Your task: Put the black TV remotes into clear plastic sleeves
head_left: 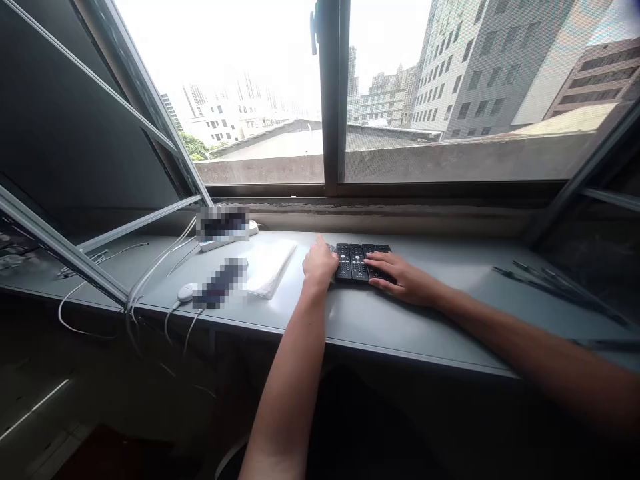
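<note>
Several black remote controls (359, 261) lie side by side in a row on the grey tabletop, their buttons facing up. My left hand (319, 261) is at the row's left end, one finger pointing forward and the others curled. A small greyish edge shows beside these fingers, and I cannot make out what it belongs to. On the right end of the row rests my right hand (400, 277), fingers spread and partly covering the remotes there. The thumb lies near their lower edge.
Left of my hands are a flat white plastic packet (273, 267), a white power strip (225, 239), a round white charger (187, 292) and loose white cables (150, 270). Dark thin rods (560, 287) lie at right. Metal frames (100, 247) flank the table; a window (330, 100) stands behind.
</note>
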A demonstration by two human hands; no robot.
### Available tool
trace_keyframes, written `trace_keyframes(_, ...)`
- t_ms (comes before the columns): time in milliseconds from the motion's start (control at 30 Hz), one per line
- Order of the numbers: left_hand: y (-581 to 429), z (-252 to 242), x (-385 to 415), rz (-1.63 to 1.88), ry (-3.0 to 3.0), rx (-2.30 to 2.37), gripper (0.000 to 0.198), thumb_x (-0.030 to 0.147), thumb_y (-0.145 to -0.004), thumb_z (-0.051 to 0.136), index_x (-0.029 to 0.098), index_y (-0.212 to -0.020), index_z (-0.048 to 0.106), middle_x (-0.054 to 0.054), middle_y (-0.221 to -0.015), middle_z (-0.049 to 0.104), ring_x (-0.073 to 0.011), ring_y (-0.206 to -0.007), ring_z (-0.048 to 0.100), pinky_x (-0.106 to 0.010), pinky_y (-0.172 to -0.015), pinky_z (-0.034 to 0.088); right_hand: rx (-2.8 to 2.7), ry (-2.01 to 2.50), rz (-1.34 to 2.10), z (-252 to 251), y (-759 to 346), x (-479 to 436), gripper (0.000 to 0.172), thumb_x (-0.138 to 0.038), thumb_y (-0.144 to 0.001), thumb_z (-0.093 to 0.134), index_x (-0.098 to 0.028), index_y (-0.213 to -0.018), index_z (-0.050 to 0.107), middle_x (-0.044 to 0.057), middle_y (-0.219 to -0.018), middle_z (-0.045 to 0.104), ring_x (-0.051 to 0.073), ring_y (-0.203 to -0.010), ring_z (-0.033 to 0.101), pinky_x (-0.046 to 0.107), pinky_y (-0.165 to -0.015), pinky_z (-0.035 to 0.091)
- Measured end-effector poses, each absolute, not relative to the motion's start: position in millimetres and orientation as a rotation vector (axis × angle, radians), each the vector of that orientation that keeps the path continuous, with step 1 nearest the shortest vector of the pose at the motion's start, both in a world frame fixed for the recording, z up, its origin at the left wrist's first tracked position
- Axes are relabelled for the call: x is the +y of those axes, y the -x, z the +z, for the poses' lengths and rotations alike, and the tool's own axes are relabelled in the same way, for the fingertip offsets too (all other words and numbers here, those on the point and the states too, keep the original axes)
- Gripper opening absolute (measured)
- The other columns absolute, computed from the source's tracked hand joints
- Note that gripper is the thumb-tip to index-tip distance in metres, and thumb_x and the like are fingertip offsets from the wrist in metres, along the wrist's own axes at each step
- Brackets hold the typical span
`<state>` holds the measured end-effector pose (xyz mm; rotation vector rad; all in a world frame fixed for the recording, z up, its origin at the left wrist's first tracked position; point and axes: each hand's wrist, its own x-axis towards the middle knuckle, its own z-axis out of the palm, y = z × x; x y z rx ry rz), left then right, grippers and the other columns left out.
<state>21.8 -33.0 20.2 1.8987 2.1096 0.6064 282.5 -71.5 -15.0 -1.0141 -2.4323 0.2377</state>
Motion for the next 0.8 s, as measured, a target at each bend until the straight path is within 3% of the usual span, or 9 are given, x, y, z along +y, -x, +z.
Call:
trace_keyframes(400, -23, 22, -35, 0.565, -1.891, 2.109, 0.064, 0.035, -0.104, 0.056, 0.019, -0.165, 0.041, -0.023, -0.146, 0.067, -0.0362, -0.129, 0.071, -0.043, -0.100, 0.055, -2.435, 1.013, 0.234, -15, -282, -72, 0.062, -0.065, -0.109, 0.055, -0.027, -0.158, 0.065, 0.016, -0.168, 0.057, 0.041, -0.158, 0.050, 0.066, -0.132, 0.039)
trace_keyframes(567, -23, 24, -34, 0.718, -1.889, 2.096, 0.064, 0.032, -0.104, 0.058, 0.020, -0.165, 0.042, -0.022, -0.153, 0.064, -0.0355, -0.132, 0.068, -0.041, -0.103, 0.053, -2.443, 1.017, 0.241, -15, -283, -71, 0.063, -0.063, -0.110, 0.056, -0.023, -0.158, 0.064, 0.018, -0.168, 0.056, 0.040, -0.159, 0.048, 0.064, -0.132, 0.039)
trace_keyframes(667, -14, 28, -29, 0.960, -1.767, 2.032, 0.049, 0.032, -0.102, 0.061, 0.019, -0.149, 0.059, -0.021, -0.148, 0.068, -0.0341, -0.129, 0.069, -0.039, -0.103, 0.052, -2.435, 1.011, 0.251, -14, -283, -72, 0.063, -0.062, -0.110, 0.056, -0.022, -0.158, 0.064, 0.019, -0.167, 0.057, 0.040, -0.159, 0.049, 0.064, -0.132, 0.038)
trace_keyframes(800, 2, 37, -22, 1.468, -1.484, 1.691, 0.022, 0.037, -0.099, 0.064, 0.019, -0.107, 0.073, -0.015, -0.109, 0.078, -0.0288, -0.099, 0.071, -0.037, -0.089, 0.051, -2.396, 1.002, 0.279, -15, -281, -71, 0.061, -0.061, -0.109, 0.059, -0.023, -0.156, 0.067, 0.018, -0.165, 0.059, 0.041, -0.157, 0.051, 0.064, -0.131, 0.040)
